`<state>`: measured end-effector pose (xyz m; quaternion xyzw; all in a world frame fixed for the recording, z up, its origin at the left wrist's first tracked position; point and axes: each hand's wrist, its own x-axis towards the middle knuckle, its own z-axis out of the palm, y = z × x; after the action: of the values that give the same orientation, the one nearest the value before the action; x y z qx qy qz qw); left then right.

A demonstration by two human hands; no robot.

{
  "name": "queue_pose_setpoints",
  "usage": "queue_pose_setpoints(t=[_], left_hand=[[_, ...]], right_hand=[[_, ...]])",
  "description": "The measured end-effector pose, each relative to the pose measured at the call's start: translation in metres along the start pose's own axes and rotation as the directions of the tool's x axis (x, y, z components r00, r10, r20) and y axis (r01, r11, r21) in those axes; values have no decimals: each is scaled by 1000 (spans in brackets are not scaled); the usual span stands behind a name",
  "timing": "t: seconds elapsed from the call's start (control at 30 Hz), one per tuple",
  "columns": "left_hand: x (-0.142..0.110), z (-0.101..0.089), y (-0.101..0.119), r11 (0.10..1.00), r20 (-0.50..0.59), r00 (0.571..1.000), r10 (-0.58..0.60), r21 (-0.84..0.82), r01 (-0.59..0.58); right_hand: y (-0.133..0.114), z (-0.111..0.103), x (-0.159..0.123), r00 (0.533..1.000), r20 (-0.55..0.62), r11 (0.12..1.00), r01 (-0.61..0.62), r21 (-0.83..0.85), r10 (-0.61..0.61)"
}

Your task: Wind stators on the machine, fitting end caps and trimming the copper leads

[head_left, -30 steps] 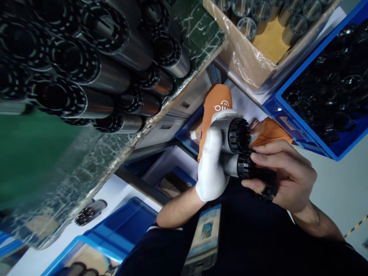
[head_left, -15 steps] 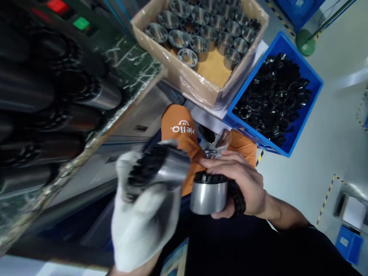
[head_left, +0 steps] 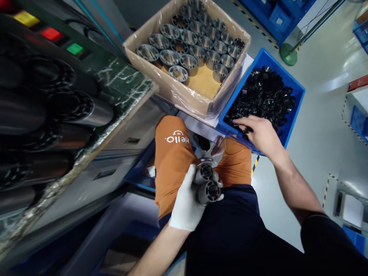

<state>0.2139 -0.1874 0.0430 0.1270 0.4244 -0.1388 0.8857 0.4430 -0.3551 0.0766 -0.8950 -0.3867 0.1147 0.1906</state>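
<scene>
Head view is showing two cylinders (head_left: pixel 212 191) lying side by side in the left hand (head_left: pixel 186 205), which is wearing a white glove. Their slotted black ends are facing the camera. The left grip is curling round both, pinching them together, with fingertips showing on the far side. Hand and cylinders are standing out in front of the person's orange trousers (head_left: pixel 172 142), well apart from the counter.

The bare right hand (head_left: pixel 263 134) is reaching over the near side of a blue bin (head_left: pixel 287 78), its index finger stretching out among black rings (head_left: pixel 268 90). Something dark is showing beneath the fingers; whether the right grip is pinching it or only touching it, one cannot tell.

Just beside the bin, a carton (head_left: pixel 184 96) is holding rows of metal tubes (head_left: pixel 198 53), standing on end over a yellowish base. Bare base is showing at the near corner.

To the left, a green counter (head_left: pixel 123 82) is bearing more tubes with black ends (head_left: pixel 99 109), lying stacked and partly blurred. Behind them, a green block (head_left: pixel 74 48) is sitting beside a red one (head_left: pixel 51 33).
</scene>
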Motion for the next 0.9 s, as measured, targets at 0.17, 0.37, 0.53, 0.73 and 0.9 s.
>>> queue_pose_setpoints(t=[0.17, 0.37, 0.53, 0.73, 0.9], left_hand=[[-7, 8, 6, 977, 143, 978, 151, 130, -170], [-16, 8, 16, 902, 187, 892, 411, 58, -427], [-23, 16, 17, 879, 301, 853, 426, 85, -469], [-27, 27, 8, 838, 242, 838, 490, 133, -529], [-23, 20, 5, 662, 231, 684, 692, 174, -729]], right_hand=[[43, -1, 26, 996, 78, 995, -26, -91, 33], [59, -7, 0, 976, -218, 992, 34, 125, -6], [4, 3, -35, 944, -330, 797, 204, 569, -6], [-99, 32, -59, 888, -451, 495, 434, 753, -93], [-119, 57, -61, 872, -489, 485, 430, 761, -4]])
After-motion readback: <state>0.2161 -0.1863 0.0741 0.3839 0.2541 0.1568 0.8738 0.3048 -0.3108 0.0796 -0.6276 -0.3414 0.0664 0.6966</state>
